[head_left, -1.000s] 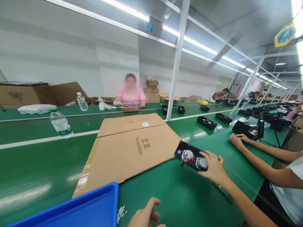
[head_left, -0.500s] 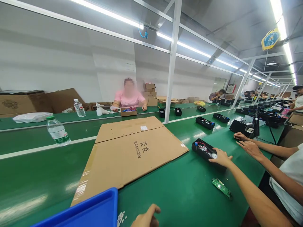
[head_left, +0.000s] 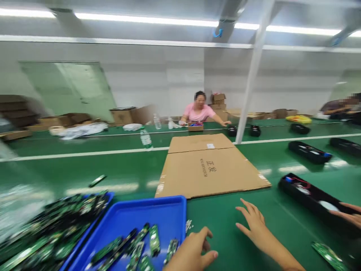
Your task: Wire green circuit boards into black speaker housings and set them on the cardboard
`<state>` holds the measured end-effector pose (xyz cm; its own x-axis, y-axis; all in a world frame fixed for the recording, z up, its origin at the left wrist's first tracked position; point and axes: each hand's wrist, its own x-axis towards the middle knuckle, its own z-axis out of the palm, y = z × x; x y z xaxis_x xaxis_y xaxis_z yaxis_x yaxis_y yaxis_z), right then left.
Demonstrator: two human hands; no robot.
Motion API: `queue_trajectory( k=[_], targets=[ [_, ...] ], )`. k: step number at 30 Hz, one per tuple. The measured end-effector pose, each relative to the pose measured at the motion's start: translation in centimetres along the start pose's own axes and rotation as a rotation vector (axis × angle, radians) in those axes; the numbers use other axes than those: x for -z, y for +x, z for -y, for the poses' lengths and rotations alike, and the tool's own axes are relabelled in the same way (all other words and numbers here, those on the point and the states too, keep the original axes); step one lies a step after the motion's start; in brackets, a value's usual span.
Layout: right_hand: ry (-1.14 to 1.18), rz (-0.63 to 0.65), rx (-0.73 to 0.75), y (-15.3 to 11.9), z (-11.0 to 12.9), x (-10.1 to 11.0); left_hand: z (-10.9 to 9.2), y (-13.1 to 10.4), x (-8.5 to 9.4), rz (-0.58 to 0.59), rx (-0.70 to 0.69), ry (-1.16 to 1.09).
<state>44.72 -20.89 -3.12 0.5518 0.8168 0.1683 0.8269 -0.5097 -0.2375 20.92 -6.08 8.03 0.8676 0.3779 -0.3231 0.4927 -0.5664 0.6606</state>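
Blue plastic formed the tray (head_left: 146, 211) beside the left hand (head_left: 194, 248), and green circuit boards (head_left: 154, 241) lay inside it at mixed angles, gathered towards its near half. Just left of it, a second blue tray (head_left: 111, 197) was heaped with many more boards (head_left: 64, 226), piled up over its edge, with blurred clear plastic (head_left: 22, 210) at their far left. One loose board (head_left: 97, 180) lay on the green surface beyond the trays.

The left hand's fingers were half curled and grasped nothing; its wrist overlapped the near tray's right side in the view, and whether they touched could not be told. The right hand (head_left: 252, 226) reached over the green bench with fingers spread and released, near a flat cardboard sheet (head_left: 211, 169). Small white pieces (head_left: 188, 226) were scattered between the tray and the left hand.

To the right, a co-worker's hand (head_left: 349, 214) was at a long black housing (head_left: 313, 197) that contained red wires and round pale parts. Across the bench, a small cardboard box (head_left: 195, 128) held colourful items in front of a person in pink (head_left: 197, 111)
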Motion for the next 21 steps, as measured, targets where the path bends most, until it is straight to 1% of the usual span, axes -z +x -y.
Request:
queue_trajectory(
  k=[2, 5, 7, 9, 12, 15, 17, 18, 20, 21],
  targets=[
    [0.017, -0.029, 0.079, -0.2, 0.9, -2.8, 1.9, -1.3, -0.4, -0.114, 0.049, -0.106],
    [-0.018, -0.087, 0.117, -0.6, 1.1, -6.6, 5.5, -3.4, -0.6, -0.334, 0.128, -0.22],
    [-0.05, -0.154, 0.138, -0.9, 0.8, -8.3, 7.5, -4.8, -0.2, -0.49, 0.187, -0.208],
    [-0.064, -0.217, 0.161, -1.0, 0.5, -9.3, 9.2, -6.1, 0.4, -0.632, 0.251, -0.153],
    [-0.047, -0.255, 0.174, -0.8, 0.0, -9.8, 11.4, -7.3, 1.2, -0.762, 0.336, -0.044],
    [-0.011, -0.269, 0.16, -0.5, 0.3, -9.7, 13.0, -7.2, 1.2, -0.828, 0.345, 0.065],
    [0.023, -0.305, 0.185, -0.5, 1.3, -9.1, 13.4, -6.2, 0.7, -0.846, 0.288, 0.133],
    [0.036, -0.312, 0.233, -0.6, 1.9, -8.7, 13.4, -5.3, 0.2, -0.847, 0.239, 0.168],
    [0.034, -0.276, 0.375, -0.9, 3.3, -7.4, 12.6, -3.1, -1.0, -0.824, 0.102, 0.238],
    [0.016, -0.241, 0.435, -1.0, 3.7, -6.6, 11.8, -1.7, -1.8, -0.806, 0.023, 0.273]
  ],
)
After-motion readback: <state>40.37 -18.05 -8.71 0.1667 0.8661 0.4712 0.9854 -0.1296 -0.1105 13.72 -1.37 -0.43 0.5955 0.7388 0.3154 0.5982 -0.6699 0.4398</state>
